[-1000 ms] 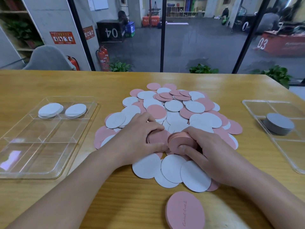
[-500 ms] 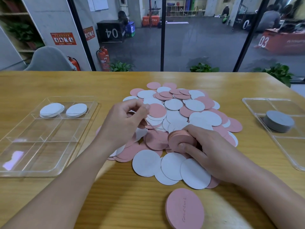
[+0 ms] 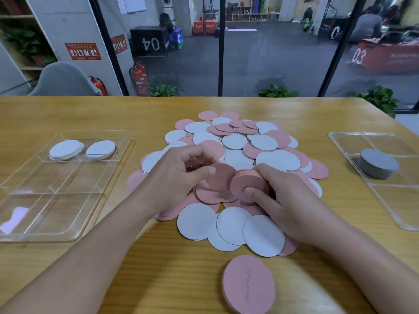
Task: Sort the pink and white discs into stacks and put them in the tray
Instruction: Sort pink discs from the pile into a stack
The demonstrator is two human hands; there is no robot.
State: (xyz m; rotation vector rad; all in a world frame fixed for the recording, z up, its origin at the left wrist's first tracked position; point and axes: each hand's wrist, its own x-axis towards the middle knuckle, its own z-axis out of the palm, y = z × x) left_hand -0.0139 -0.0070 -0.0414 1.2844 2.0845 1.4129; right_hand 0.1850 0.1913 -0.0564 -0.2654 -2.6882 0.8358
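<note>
Now the left hand (image 3: 179,177) pinches a pink disc (image 3: 221,172) beside the right hand's (image 3: 285,198) gripped pink stack (image 3: 248,182).

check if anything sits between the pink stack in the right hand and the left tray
Yes: the left hand, pinching a pink disc, sits right beside the pink stack on the tray side. Past it, bare table reaches the left tray, whose near compartments look empty.
</note>
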